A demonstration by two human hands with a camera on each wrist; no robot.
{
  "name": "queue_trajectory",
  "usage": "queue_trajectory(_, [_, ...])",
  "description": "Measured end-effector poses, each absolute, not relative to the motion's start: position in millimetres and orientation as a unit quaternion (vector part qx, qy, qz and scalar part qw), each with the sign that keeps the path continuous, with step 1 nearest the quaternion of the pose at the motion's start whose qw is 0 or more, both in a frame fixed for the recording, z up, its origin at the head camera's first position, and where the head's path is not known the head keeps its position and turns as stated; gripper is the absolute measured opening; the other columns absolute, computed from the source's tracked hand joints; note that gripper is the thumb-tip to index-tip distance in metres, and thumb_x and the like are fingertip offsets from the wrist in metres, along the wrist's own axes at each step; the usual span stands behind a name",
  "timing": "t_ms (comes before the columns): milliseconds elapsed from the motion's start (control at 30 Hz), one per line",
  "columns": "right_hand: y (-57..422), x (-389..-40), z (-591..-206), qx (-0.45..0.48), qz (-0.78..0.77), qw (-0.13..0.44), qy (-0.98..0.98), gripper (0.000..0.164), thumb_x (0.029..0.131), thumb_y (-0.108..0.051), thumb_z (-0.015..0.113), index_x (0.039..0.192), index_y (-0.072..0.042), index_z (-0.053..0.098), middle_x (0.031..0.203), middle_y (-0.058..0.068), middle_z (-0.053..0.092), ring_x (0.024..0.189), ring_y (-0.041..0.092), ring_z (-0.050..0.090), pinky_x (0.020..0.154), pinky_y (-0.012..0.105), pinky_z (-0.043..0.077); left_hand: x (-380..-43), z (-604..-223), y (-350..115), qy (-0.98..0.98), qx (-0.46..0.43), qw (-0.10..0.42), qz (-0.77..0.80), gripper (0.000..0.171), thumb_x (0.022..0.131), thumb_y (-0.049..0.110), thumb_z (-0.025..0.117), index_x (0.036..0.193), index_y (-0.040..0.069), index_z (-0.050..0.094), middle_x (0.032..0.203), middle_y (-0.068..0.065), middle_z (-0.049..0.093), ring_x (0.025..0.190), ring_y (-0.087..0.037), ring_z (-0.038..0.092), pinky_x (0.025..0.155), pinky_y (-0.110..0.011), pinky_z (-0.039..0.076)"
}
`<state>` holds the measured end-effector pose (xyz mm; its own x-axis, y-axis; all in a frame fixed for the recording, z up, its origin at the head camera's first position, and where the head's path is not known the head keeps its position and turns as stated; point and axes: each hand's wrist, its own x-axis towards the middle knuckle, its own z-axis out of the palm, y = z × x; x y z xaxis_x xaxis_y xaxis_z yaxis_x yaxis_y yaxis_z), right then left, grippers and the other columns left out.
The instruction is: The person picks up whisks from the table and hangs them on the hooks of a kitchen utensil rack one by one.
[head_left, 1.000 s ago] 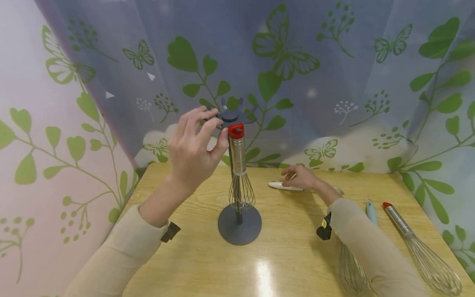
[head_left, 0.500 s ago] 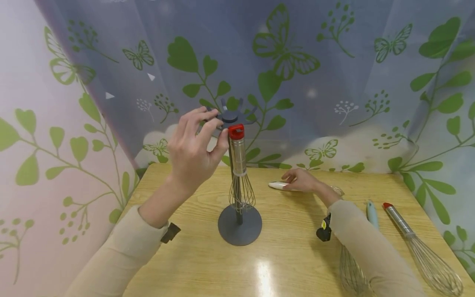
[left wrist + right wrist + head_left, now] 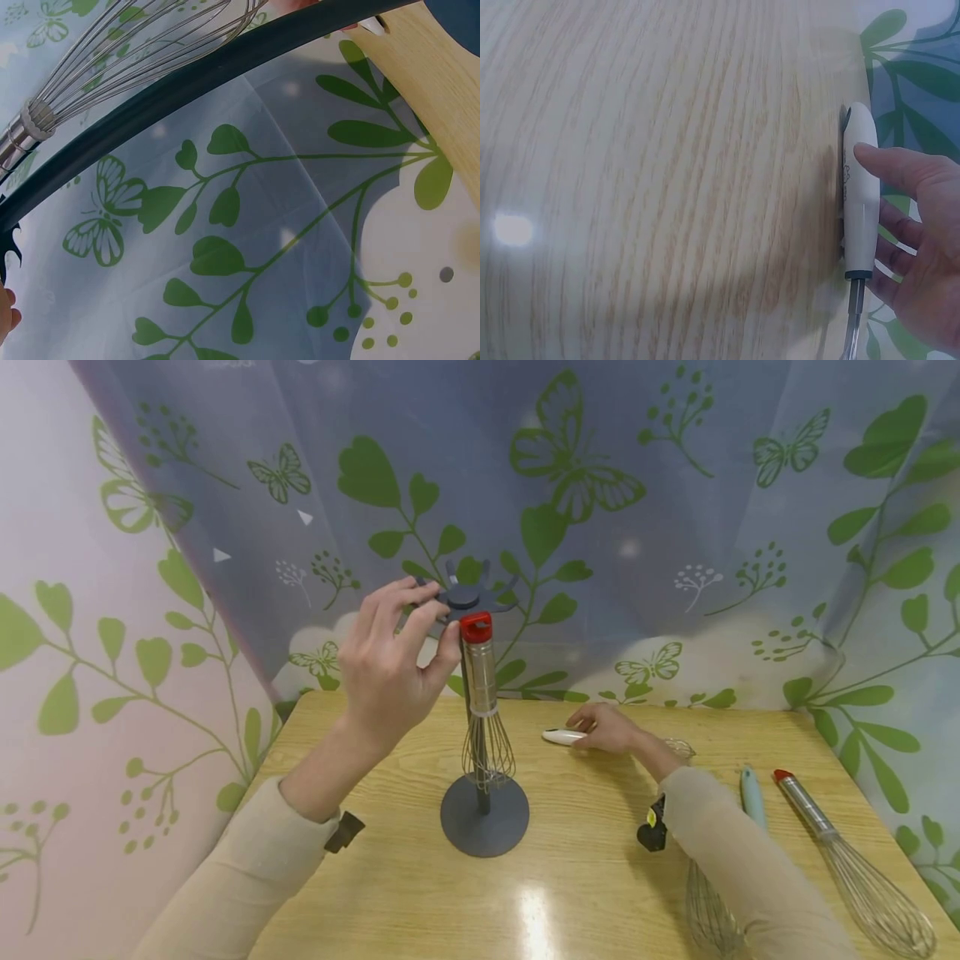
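Note:
My left hand [image 3: 393,652] is raised at the top of a dark grey utensil stand [image 3: 485,827], its thumb and fingers at one of the hooks; exact contact is partly hidden. Beside the thumb, a steel whisk [image 3: 483,681] with a red cap hangs upright from the stand. That hanging whisk [image 3: 142,56] also crosses the left wrist view, alongside the stand's pole [image 3: 150,112]. At the back of the table, my right hand [image 3: 609,729] grips a white-handled whisk [image 3: 862,199], thumb on the near side and fingers behind. Its wire end [image 3: 681,746] shows past the wrist.
On the right of the wooden table [image 3: 390,877] lie a whisk with a pale blue handle [image 3: 752,795], partly under the right sleeve, and a large red-tipped whisk [image 3: 817,827]. A leaf-patterned curtain [image 3: 675,543] hangs behind the table's back edge.
My right hand has settled lower onto the white handle, its fingers closing round it, and the handle has barely shifted. The left hand, the stand and the hanging whisk stay in place.

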<state>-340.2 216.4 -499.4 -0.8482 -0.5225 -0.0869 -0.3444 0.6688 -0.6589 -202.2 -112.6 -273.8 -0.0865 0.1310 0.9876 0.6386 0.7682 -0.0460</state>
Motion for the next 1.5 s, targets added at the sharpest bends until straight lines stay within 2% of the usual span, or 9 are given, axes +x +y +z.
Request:
queue_trajectory(267, [214,-338,-498,-0.244,-0.321,0.143,0.904,0.045,0.087,-0.010,0.084,0.125,0.007,0.069,0.113,0.027,0.074,0.101,0.037,0.071,0.086,0.044,0.060,-203,-274,-113,-0.706,-0.270,0.621,-0.206,0.020,0.099,0.019,0.062,0.095,0.002,0.070,0.105,-0.019,0.076,0.105,-0.039,0.074,0.082,-0.051,0.067])
queue_trajectory(533, [212,-339,-498,-0.238,-0.309,0.150,0.909,0.045,0.085,-0.005,0.080,0.128,0.004,0.070,0.113,0.026,0.074,0.100,0.033,0.071,0.083,0.039,0.058,-204,-273,-113,-0.707,-0.273,0.622,-0.200,0.021,0.100,0.020,0.061,0.095,0.002,0.070,0.104,-0.019,0.076,0.105,-0.039,0.074,0.083,-0.050,0.067])
queue_trajectory(800, [209,-336,-495,-0.236,-0.299,0.152,0.912,0.043,0.087,-0.005,0.080,0.128,0.002,0.071,0.112,0.026,0.074,0.099,0.033,0.072,0.085,0.042,0.059,-205,-273,-114,-0.709,-0.274,0.619,-0.199,0.021,0.100,0.020,0.062,0.095,0.002,0.070,0.105,-0.019,0.076,0.106,-0.039,0.073,0.084,-0.050,0.066])
queue_trajectory(1167, [206,-335,-488,-0.234,-0.310,0.137,0.911,0.041,0.088,-0.006,0.079,0.128,0.000,0.072,0.111,0.025,0.075,0.098,0.032,0.071,0.082,0.039,0.060,-205,-273,-114,-0.709,-0.273,0.619,-0.200,0.022,0.101,0.021,0.061,0.095,0.002,0.070,0.106,-0.019,0.076,0.106,-0.039,0.073,0.085,-0.051,0.066])
queue_trajectory(1500, [206,-332,-478,-0.244,-0.312,0.132,0.909,0.043,0.089,-0.006,0.078,0.130,0.001,0.071,0.109,0.025,0.076,0.094,0.032,0.073,0.084,0.045,0.063,-205,-274,-113,-0.708,-0.270,0.619,-0.207,0.021,0.100,0.020,0.062,0.095,0.002,0.070,0.105,-0.019,0.076,0.106,-0.039,0.073,0.083,-0.051,0.067])
